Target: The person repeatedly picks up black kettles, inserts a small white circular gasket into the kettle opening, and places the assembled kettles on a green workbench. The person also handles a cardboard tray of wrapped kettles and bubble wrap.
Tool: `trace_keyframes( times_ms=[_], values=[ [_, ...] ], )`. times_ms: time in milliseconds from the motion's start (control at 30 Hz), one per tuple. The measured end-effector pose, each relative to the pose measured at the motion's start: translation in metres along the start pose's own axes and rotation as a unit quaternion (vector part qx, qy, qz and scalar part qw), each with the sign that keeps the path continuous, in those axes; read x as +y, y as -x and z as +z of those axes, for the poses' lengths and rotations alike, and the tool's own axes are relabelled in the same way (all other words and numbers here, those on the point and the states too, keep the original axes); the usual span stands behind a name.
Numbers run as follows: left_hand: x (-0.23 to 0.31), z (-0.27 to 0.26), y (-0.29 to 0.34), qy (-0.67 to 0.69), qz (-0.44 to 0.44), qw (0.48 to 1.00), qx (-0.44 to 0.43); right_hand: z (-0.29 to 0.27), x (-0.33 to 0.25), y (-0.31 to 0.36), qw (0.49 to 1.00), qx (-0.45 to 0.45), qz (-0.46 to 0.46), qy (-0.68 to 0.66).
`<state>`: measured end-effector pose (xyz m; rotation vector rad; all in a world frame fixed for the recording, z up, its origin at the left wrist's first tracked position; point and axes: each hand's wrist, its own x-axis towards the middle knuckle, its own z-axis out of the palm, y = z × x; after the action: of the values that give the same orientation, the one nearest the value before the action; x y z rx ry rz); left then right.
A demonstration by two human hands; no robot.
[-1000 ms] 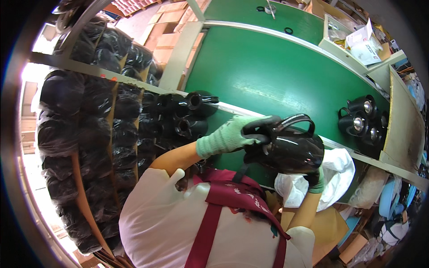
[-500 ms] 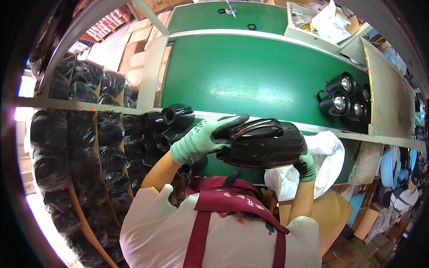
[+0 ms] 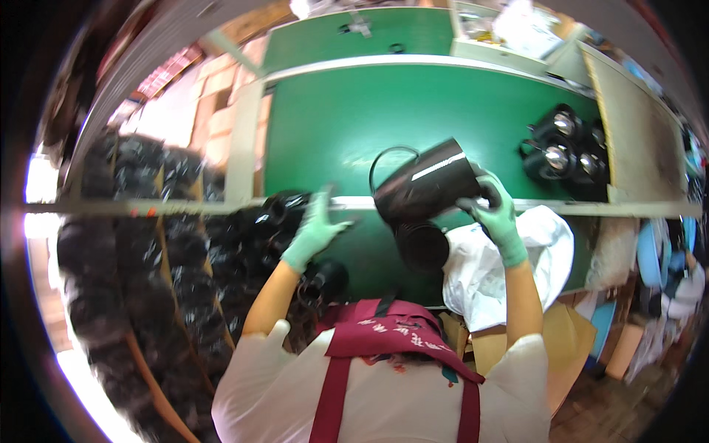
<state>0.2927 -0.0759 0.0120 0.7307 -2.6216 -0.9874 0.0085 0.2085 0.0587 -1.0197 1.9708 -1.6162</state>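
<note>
My right hand (image 3: 496, 214), in a pale green knitted glove with dark-coated fingers, is closed about the base end of a glossy black jug (image 3: 425, 184) with a thin looped handle. The jug lies tilted above the pale front rail (image 3: 528, 204) of the green counter (image 3: 340, 118), handle side up and away from me. Just below it sits a black round-ended piece (image 3: 422, 247); I cannot tell whether the two touch.

My left hand (image 3: 314, 235), gloved alike, has its fingers spread wide and holds nothing that I can see; it is blurred, just beside a cluster of glossy black jugs (image 3: 277, 214) at my left. A crumpled white plastic bag (image 3: 476, 284) lies near my right wrist. Farther right on the counter, black vessels with shiny silver round centres (image 3: 557, 156) stand grouped against a beige side panel (image 3: 635, 140).
</note>
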Motion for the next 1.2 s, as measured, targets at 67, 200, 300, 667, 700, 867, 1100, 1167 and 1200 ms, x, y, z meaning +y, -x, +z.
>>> trace_keyframes(
  times_ms=[67,200,300,667,700,867,1100,1167,1200],
  values=[
    [0.008,-0.034,-0.012,-0.197,-0.038,0.973,0.112,-0.026,0.015,-0.033,0.968,0.067,-0.072,0.231],
    [-0.064,-0.041,0.024,-0.293,-0.145,0.942,0.069,-0.067,0.067,-0.093,0.834,0.198,-0.062,0.511],
    [-0.069,-0.027,0.024,-0.23,-0.146,0.961,0.05,-0.112,0.154,-0.132,0.73,0.218,-0.034,0.647],
    [0.011,0.034,0.027,-0.232,0.205,0.932,-0.189,-0.087,0.118,-0.062,0.895,0.034,0.041,0.444],
    [0.008,0.04,0.032,-0.25,0.22,0.924,-0.188,-0.09,0.085,-0.031,0.926,0.028,0.008,0.377],
    [0.009,0.034,0.027,-0.158,0.244,0.943,-0.165,-0.125,-0.031,0.165,0.949,0.223,-0.038,0.221],
    [0.211,0.076,0.002,-0.015,0.322,0.935,-0.15,-0.139,-0.011,0.586,0.611,0.738,0.178,0.224],
    [0.263,0.127,0.015,0.026,0.421,0.882,-0.211,-0.092,0.02,0.704,0.576,0.725,0.256,0.276],
    [0.279,0.156,0.027,0.046,0.438,0.864,-0.245,-0.064,0.024,0.729,0.543,0.684,0.411,0.263]
  ],
)
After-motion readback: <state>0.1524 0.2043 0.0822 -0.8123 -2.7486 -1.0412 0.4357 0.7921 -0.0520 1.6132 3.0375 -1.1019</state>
